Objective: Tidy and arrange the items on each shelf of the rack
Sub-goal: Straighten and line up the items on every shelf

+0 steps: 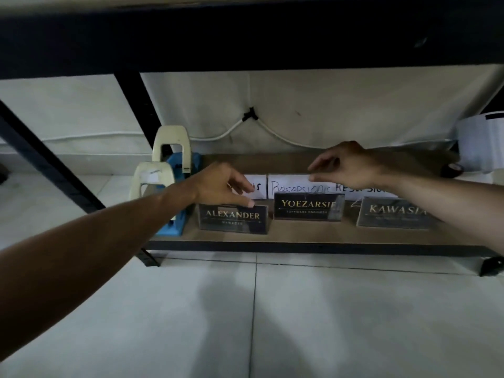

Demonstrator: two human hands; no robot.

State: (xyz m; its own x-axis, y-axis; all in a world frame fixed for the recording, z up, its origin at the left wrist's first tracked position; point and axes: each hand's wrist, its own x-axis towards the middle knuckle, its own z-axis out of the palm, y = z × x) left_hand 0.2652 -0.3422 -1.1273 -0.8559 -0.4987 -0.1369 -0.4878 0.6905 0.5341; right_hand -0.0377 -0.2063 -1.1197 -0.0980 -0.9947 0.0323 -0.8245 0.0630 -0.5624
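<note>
Left forearm crosses the pale tiled floor [300,309] up to the bottom shelf [300,236] of the rack. Left hand [223,186] pinches the top edge of the ALEXANDER nameplate [233,220], thumb on its rim. Right hand [346,165] hovers loosely curled over the white handwritten cards [294,184], holding nothing (contact unclear). YOEZARSIE nameplate [308,207] mid-shelf, KAWASIA nameplate [395,214] to its right. Two hole punches [163,159] at the left end.
</note>
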